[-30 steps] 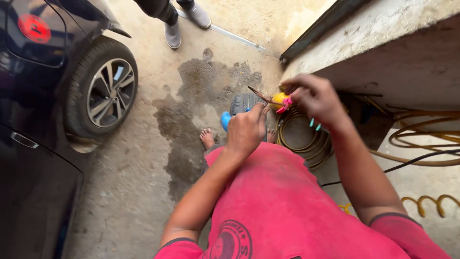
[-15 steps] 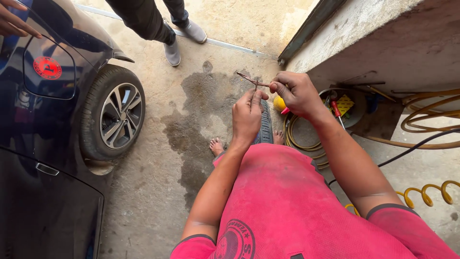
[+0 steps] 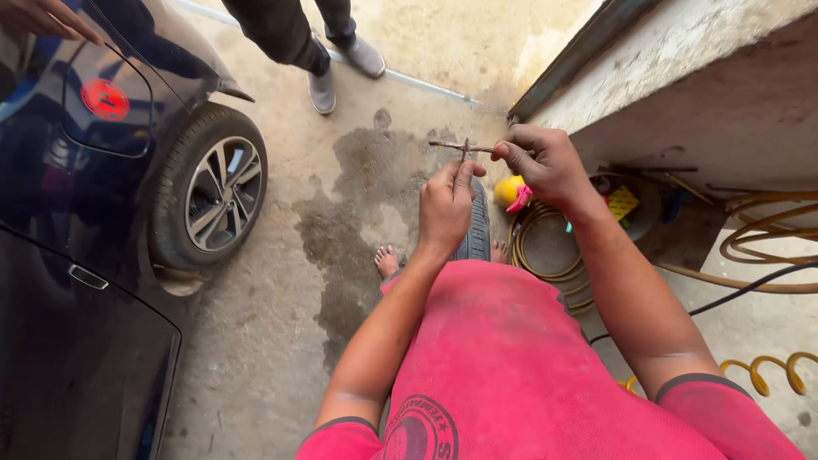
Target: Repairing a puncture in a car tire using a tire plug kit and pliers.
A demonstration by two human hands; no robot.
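Head view: our left hand (image 3: 445,204) pinches the tool (image 3: 463,149) shaft; right hand (image 3: 545,162) grips the strip (image 3: 456,147) threaded thru it, held above the tyre (image 3: 475,230). Hose (image 3: 545,255) to the right; car (image 3: 102,213) to the left; another person's shoes (image 3: 341,72) beyond.

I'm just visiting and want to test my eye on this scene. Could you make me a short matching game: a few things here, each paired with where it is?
Things:
1. thin strip
2. tyre
3. coiled hose
4. car wheel

Places:
A. on the ground by the wall, at right
B. pinched between the left hand and right hand
C. on the dark car, at left
D. upright below the hands

Pairs: 1-B, 2-D, 3-A, 4-C
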